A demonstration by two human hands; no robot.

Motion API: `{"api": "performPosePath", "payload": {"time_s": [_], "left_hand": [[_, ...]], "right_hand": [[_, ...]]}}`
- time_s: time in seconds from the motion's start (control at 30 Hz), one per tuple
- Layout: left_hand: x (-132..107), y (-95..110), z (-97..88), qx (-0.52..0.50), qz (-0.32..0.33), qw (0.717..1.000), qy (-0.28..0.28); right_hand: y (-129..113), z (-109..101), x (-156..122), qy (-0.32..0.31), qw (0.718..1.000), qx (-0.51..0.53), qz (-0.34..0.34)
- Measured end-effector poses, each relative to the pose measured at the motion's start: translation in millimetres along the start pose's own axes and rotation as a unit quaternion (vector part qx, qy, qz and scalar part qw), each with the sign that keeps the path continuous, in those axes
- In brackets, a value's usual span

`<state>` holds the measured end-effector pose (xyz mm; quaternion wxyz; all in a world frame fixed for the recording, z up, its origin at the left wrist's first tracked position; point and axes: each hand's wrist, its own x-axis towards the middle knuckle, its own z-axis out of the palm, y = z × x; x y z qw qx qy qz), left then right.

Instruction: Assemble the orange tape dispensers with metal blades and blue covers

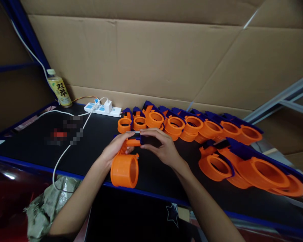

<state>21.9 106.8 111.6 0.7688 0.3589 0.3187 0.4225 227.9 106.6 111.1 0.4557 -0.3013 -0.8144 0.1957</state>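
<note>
My left hand (116,148) grips the neck of an orange plastic part (125,169) that ends in a wide ring, held just above the black table top (91,151). My right hand (161,146) closes on a dark blue piece (141,138) at the top end of the same part, fingers pinched round it. The two hands meet over the middle of the table. Behind them a row of several like orange-and-blue parts (187,126) lies along the cardboard wall.
More orange-and-blue parts (242,164) lie at the right. A white power strip (102,109) with a white cable (65,151) sits at the back left, beside a bottle (59,88). A blue rim (73,174) edges the table; crumpled paper (47,201) lies below.
</note>
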Motion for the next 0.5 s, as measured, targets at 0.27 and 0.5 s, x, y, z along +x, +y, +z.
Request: {"api": "performPosePath", "payload": {"time_s": [0.27,0.5], "left_hand": [[-3.2,-0.3,1.2,0.000,0.004,1.000,-0.014],[-4.2,-0.9,-1.1,0.011,0.009,1.000,-0.011]], "right_hand": [[0.4,-3.2,-1.5,-0.005,1.000,-0.029,0.004],[-0.3,-0.4,-4.0,0.017,1.000,-0.022,-0.003]]}}
